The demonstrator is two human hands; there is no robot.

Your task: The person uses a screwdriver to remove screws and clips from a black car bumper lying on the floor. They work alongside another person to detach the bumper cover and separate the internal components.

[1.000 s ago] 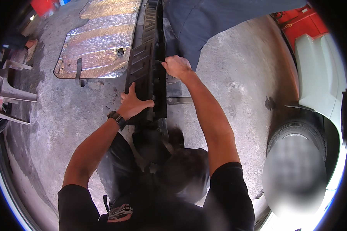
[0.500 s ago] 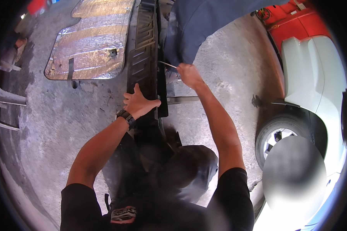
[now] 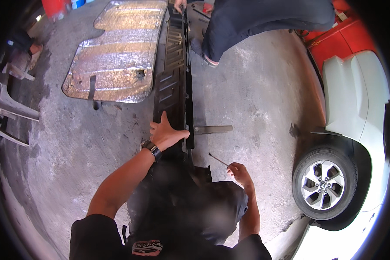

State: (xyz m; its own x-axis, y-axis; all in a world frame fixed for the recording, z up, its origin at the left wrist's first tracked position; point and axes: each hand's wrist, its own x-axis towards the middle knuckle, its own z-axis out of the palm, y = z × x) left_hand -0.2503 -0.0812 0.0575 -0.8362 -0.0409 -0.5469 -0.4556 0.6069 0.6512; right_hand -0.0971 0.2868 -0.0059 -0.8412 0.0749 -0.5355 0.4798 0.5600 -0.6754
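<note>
My left hand [image 3: 167, 134] lies on a long black step board [image 3: 171, 89] with a ribbed top. Its fingers are spread, and the thumb reaches to the board's right edge. Over my bent knee, my right hand [image 3: 239, 173] is closed around a thin metal rod-shaped tool [image 3: 219, 159], whose tip points up and left. The tool's exact kind is too small to tell. At the board's far end, another person's hand [image 3: 180, 5] touches it. The near end of the board runs toward my legs, partly hidden there.
A silver foil sheet [image 3: 117, 52] lies left of the board. A flat metal bar [image 3: 216, 129] sticks out on the right. Another person's leg [image 3: 229, 32] stands at the far right side. A white car [image 3: 355, 95] with its wheel [image 3: 323, 184] is at right, metal stand legs [image 3: 17, 106] at left.
My right hand has drawn back from the board's right edge toward my knee, carrying the tool. My left hand stays on the board. The other person has shifted farther away.
</note>
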